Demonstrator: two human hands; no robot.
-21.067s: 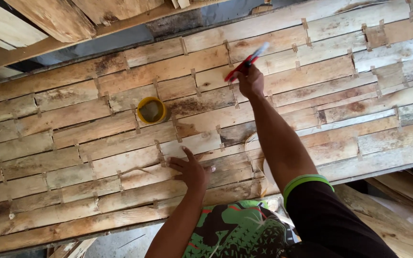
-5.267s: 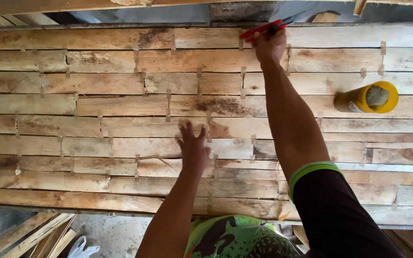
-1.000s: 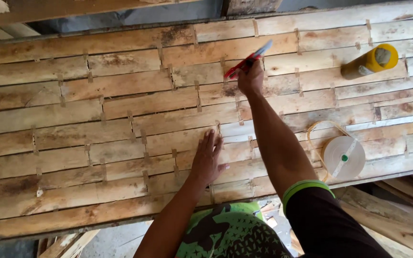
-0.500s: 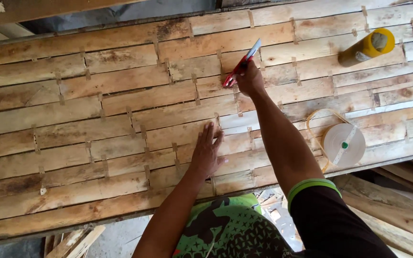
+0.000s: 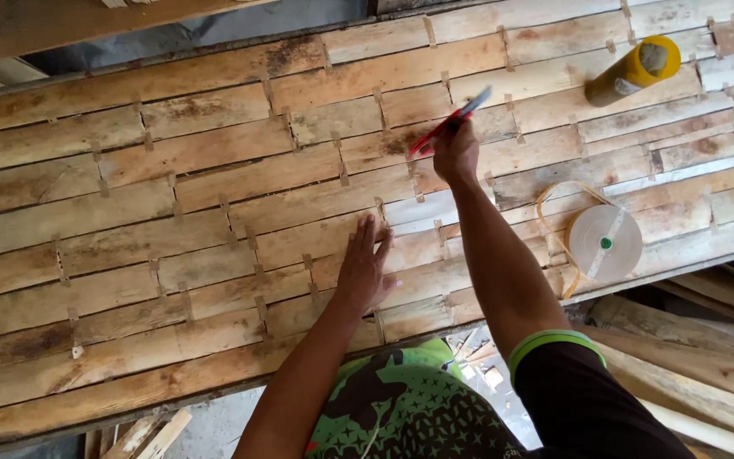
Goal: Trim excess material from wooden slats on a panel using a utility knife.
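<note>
You have two hands in view, the left hand (image 5: 365,270) and the right hand (image 5: 456,151). On the worktop (image 5: 129,221) count one red tool (image 5: 450,123), one yellow cylinder (image 5: 635,70) and one tape roll (image 5: 603,242).

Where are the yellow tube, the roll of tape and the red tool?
yellow tube (image 5: 632,71), head view, on its side wall.
roll of tape (image 5: 604,242), head view, on its flat face.
red tool (image 5: 437,134), head view, on its red shaft.
</note>
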